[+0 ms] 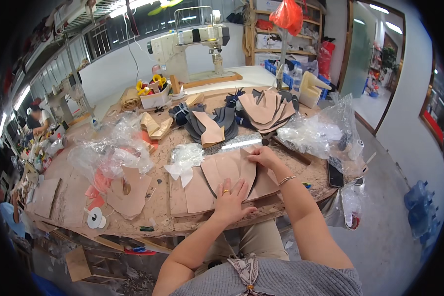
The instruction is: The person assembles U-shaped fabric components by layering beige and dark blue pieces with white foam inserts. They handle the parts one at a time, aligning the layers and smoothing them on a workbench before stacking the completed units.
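Note:
A beige cut piece (219, 170), flat and curved at its edges, lies in front of me. A dark edge shows beneath it, along its lower rim. My left hand (232, 198) rests on its lower part with fingers stretched out and a ring on one finger. At its upper right corner my right hand (264, 157) has thumb and fingers closed on the piece; the fingertips are partly hidden. Under this piece are more beige sheets (198, 195) on the worktable (158, 202). Just beyond my right hand is a small dark round object (265, 141).
Behind lie stacks of dark pieces (195, 128) and beige pieces (266, 111). Clear plastic bags (320, 130) and a phone (335, 172) are at right. Plastic film (111, 148) and a white spool (96, 218) are at left. A sewing machine (187, 49) stands behind.

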`<action>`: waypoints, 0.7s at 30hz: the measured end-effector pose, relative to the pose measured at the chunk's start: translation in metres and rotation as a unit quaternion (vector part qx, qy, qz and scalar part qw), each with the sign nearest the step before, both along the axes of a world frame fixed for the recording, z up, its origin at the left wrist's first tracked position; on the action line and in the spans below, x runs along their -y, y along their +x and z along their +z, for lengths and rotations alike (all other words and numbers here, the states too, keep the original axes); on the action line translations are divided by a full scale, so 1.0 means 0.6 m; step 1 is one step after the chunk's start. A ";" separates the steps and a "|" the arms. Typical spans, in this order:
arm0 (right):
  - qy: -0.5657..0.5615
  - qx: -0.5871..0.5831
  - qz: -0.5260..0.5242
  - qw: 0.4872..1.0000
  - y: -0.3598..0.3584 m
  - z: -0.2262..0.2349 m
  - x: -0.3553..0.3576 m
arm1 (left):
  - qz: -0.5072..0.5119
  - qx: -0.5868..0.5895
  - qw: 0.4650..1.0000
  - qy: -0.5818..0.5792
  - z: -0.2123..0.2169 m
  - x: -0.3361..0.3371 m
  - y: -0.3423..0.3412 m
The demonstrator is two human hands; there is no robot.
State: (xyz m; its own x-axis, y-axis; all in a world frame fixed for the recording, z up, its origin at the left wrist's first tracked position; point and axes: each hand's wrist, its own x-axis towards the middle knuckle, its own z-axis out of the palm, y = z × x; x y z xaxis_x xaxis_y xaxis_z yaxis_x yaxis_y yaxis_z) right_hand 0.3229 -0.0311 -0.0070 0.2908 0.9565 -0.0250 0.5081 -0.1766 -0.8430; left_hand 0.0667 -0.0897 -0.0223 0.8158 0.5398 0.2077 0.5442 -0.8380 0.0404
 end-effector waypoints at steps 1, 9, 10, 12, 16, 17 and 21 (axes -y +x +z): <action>0.005 0.007 -0.001 1.000 -0.005 0.001 0.000 | -0.001 0.006 1.000 0.003 -0.004 -0.001 -0.001; 0.032 0.111 -0.024 0.993 -0.024 0.003 0.001 | -0.049 0.036 0.997 0.046 -0.017 -0.005 0.013; 0.037 0.119 -0.028 0.992 -0.028 0.004 0.003 | -0.048 0.019 0.998 0.033 -0.013 -0.002 0.022; 0.036 0.144 -0.033 0.988 -0.036 0.012 0.007 | -0.045 -0.002 0.999 0.010 0.003 -0.002 0.038; 0.112 0.306 -0.077 0.942 -0.056 0.006 0.019 | -0.028 0.018 0.999 -0.030 0.021 -0.016 0.073; 0.160 0.366 -0.094 0.912 -0.067 -0.002 0.023 | -0.018 0.031 0.999 -0.036 0.018 -0.021 0.076; 0.019 0.240 0.123 0.963 -0.101 -0.022 0.070 | -0.024 -0.080 0.987 -0.139 0.038 -0.016 0.072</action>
State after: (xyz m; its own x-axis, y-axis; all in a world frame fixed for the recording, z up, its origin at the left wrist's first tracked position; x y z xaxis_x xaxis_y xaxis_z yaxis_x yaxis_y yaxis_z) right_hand 0.2623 -0.0730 -0.0199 0.0254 0.9954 0.0926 0.8631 0.0249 -0.5043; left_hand 0.1097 -0.0801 0.0006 0.8525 0.5173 -0.0756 0.5216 -0.8320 0.1891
